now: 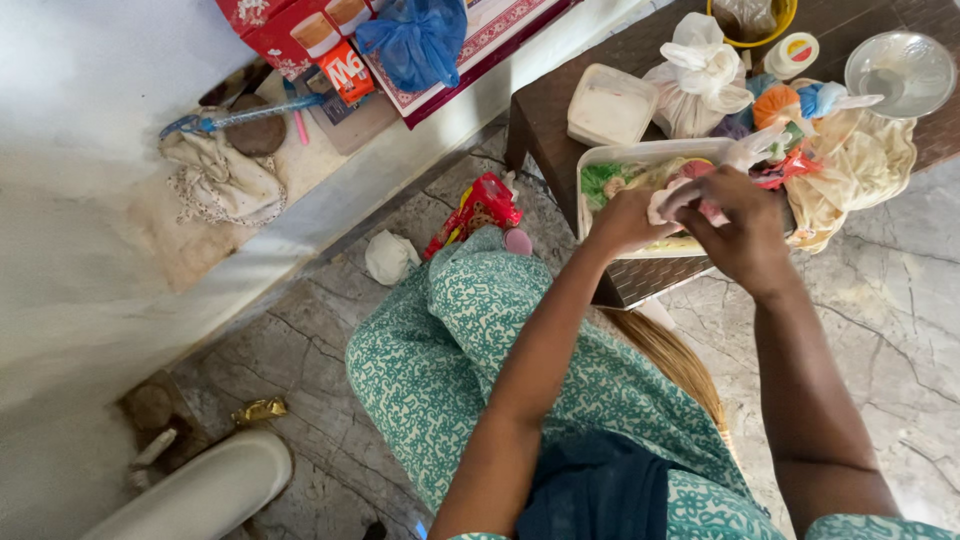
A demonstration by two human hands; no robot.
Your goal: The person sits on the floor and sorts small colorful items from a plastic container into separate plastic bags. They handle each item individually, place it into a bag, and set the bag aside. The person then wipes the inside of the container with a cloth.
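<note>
Pink-and-white plastic, a small knotted bag (pixel 690 200), is pinched between both hands of a person seated on a marble floor (pixel 880 300), viewed from a head-worn camera. The left hand (pixel 625 222) has its grip closed narrow on the near-left end of the bag, fingers curled under it; the right hand (pixel 745 230) holds the bag from the right and above, its grip folded over the plastic with the fingertips pressing the top. The bag sits directly between the two grips, held just above a white rectangular tray (pixel 640 155) that rests at the near edge of a dark brown counter (pixel 545 110).

Inside the tray, green leafy produce (pixel 602 180) shows at the left end. Beyond the tray lie a white lidded box (pixel 610 105), a tied white bag (pixel 700 75), small orange and blue bundles (pixel 800 100) and a crumpled cream bag (pixel 860 165). A clear round bowl (pixel 900 72) stands at the far right of the counter, near a yellow container (pixel 750 20).

On the floor left of the counter are a red packet (pixel 480 210) and a wad of white paper (pixel 390 258). A teal patterned garment (pixel 470 340) covers the person's knees in the near foreground.
</note>
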